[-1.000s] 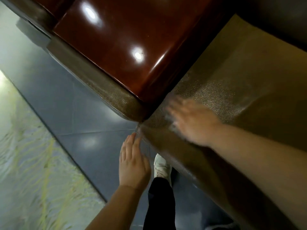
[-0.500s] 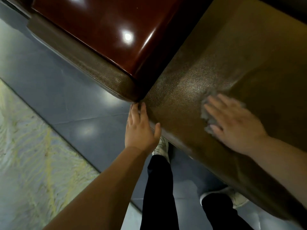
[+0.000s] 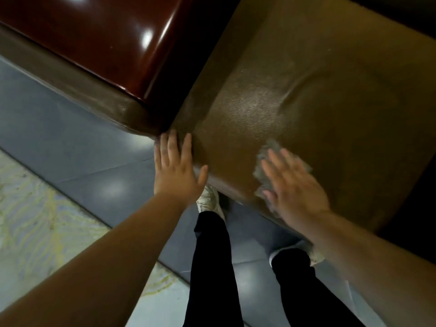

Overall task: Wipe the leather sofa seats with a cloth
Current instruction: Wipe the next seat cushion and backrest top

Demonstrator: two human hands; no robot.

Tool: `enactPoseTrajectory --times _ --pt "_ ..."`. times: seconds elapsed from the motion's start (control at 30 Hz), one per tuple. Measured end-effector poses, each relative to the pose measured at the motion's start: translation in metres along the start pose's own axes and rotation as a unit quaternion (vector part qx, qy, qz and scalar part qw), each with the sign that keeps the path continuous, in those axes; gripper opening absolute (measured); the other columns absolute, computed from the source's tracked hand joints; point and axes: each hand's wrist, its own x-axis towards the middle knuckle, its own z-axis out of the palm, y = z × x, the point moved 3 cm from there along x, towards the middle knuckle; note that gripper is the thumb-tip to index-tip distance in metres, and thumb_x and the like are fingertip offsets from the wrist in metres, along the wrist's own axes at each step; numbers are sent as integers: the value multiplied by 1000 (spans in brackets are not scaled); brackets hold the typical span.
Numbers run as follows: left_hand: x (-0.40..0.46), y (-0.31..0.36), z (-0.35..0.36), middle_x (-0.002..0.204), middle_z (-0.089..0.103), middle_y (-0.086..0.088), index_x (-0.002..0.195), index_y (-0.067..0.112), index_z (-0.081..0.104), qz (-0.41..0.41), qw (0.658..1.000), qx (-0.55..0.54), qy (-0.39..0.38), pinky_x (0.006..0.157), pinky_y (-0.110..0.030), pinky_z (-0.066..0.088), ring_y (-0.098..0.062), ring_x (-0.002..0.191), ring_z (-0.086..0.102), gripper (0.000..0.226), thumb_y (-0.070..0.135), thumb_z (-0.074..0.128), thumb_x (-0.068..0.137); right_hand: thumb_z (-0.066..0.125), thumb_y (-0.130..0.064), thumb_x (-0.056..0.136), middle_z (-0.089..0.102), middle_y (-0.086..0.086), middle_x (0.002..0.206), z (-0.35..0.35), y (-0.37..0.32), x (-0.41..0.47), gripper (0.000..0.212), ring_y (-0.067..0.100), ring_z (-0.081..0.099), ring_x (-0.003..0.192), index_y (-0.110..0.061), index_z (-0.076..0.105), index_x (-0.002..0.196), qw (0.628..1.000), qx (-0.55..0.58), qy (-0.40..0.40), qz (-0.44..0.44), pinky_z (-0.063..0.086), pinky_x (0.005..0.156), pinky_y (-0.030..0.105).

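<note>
While the right hand [image 3: 296,188] lies flat with fingers spread, pressing a grey cloth [image 3: 266,166] onto the seat [image 3: 318,95] near its front edge, the left hand [image 3: 175,169] rests open on the seat's front left corner. Beside that corner sits a glossy red-brown cushion [image 3: 106,43]. Below the seat edge are black trousers [image 3: 212,267], white shoes [image 3: 208,200] and grey floor [image 3: 70,149].

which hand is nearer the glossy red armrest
Left. The left hand rests on the seat's front corner just below the red armrest; the right hand presses the cloth farther away.
</note>
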Motion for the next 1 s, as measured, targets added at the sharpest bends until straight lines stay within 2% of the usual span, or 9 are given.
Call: enactPoseTrajectory --times 0.1,0.2,0.27,0.37,0.53,0.6,0.7,0.87,1.0 --pt "26 34 -6 175 -5 -14 169 26 8 93 995 3 19 128 -63 -1 -37 161 -8 82 64 32 101 30 -54 104 -7 13 173 -2 68 -59 78 38 -3 159 -14 1 166 966 45 -21 255 20 127 57" --pt "58 72 -4 176 -6 -10 168 30 6 79 997 2 9 125 -70 0 -38 161 -8 79 64 30 101 31 -50 107 -2 19 172 7 59 -74 76 40 1 158 -10 4 165 908 124 28 399 21 124 62" --pt "67 84 2 176 -3 -10 168 30 7 72 997 27 21 123 -73 2 -41 161 -5 80 64 30 99 29 -51 105 3 19 172 10 23 -52 75 42 3 158 -10 12 165 906 138 66 394 16 126 60" --pt "69 77 9 176 1 -14 168 25 11 84 995 47 40 122 -74 5 -45 160 -1 83 61 33 97 46 -46 101 13 18 171 18 -54 -11 73 45 6 157 -13 28 163 963 124 89 221 7 127 55" --pt "72 79 7 175 -5 -17 169 17 5 150 985 76 32 123 -73 1 -46 160 -7 87 63 29 99 61 -44 99 25 13 169 34 -54 -12 72 39 20 156 -15 35 159 984 81 122 97 22 126 52" --pt "79 70 1 176 -8 -14 169 18 3 262 958 118 12 122 -74 -1 -46 159 -10 89 68 25 98 64 -44 97 27 13 168 43 -20 -48 76 39 22 155 -14 33 159 976 78 105 172 23 124 53" --pt "92 54 -8 176 -1 -13 168 24 12 416 892 177 10 117 -81 6 -51 158 -4 91 72 32 94 48 -41 97 25 17 167 51 13 -104 69 41 20 155 -9 34 157 912 109 113 379 27 121 61" --pt "94 52 -1 176 5 -13 168 27 18 429 885 172 51 119 -79 5 -52 158 1 90 70 39 91 29 -44 105 25 19 168 49 -21 -76 65 42 17 156 -7 36 159 785 151 218 559 19 125 57" --pt "93 50 7 176 6 -11 167 28 19 429 885 161 83 120 -77 4 -50 159 3 89 68 42 90 45 -41 100 25 16 168 49 -101 -14 64 44 16 156 -16 38 158 827 163 249 477 12 125 57"
